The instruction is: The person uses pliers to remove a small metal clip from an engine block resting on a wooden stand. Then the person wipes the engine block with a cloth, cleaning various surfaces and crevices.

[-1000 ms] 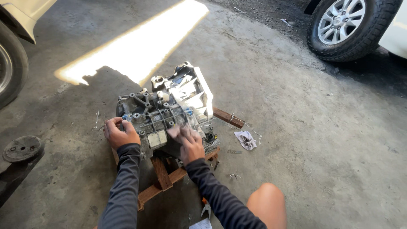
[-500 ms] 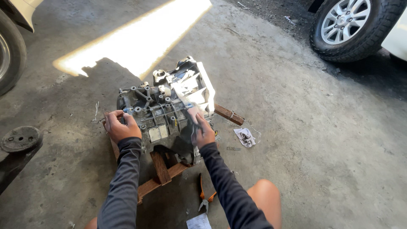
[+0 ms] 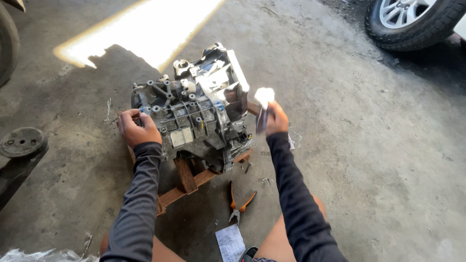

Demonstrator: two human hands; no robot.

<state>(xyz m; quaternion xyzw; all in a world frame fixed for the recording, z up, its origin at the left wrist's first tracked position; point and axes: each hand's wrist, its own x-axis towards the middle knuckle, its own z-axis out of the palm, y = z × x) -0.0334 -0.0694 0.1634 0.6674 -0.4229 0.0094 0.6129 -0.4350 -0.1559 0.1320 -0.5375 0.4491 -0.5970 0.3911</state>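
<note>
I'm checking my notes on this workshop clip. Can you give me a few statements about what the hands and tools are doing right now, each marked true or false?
1. The left hand rests on the gearbox. True.
2. The right hand is empty. False: it holds a small dark thing with a bright white end, raised beside the gearbox.
3. The gearbox sits straight on the floor. False: it rests on wood blocks.
4. Pliers with orange handles lie on the floor near the person's knees. True.
5. A car wheel shows at the top right. True.
6. The pliers are in the left hand. False: no hand touches them.
</note>
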